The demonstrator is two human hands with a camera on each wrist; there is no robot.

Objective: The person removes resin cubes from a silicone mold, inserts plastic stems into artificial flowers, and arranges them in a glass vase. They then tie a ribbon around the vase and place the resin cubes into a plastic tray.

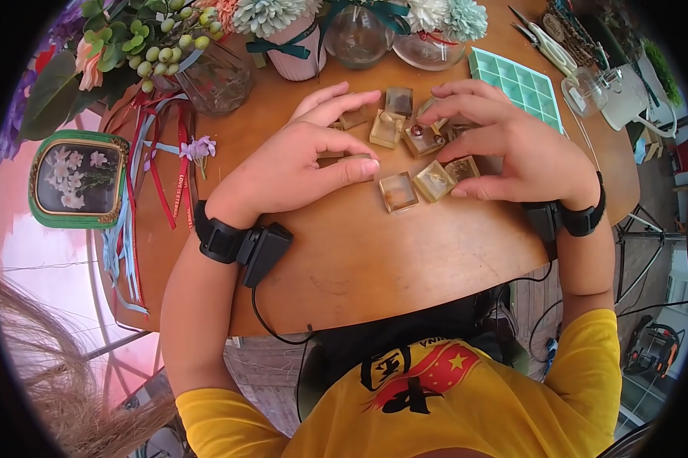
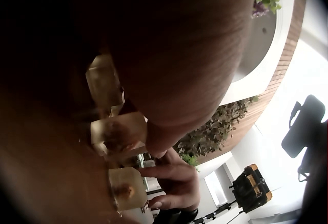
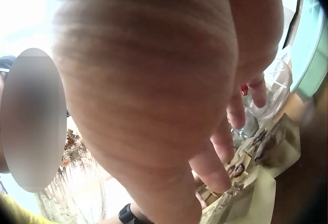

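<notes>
Clear blocks [image 1: 398, 191] between left hand [image 1: 298, 156], right hand [image 1: 523, 149].

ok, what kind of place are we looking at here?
Probably a floral or resin craft workspace: potted artificial-looking flowers, loose ribbons and small translucent blocks share one wooden table. Could be home or studio; can't tell.

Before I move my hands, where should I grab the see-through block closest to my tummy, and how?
I'd pinch the see-through block by its near and far sides, bringing your left hand in from the left. Those straight sides look easy to squeeze, and another block crowds its right side.
</notes>
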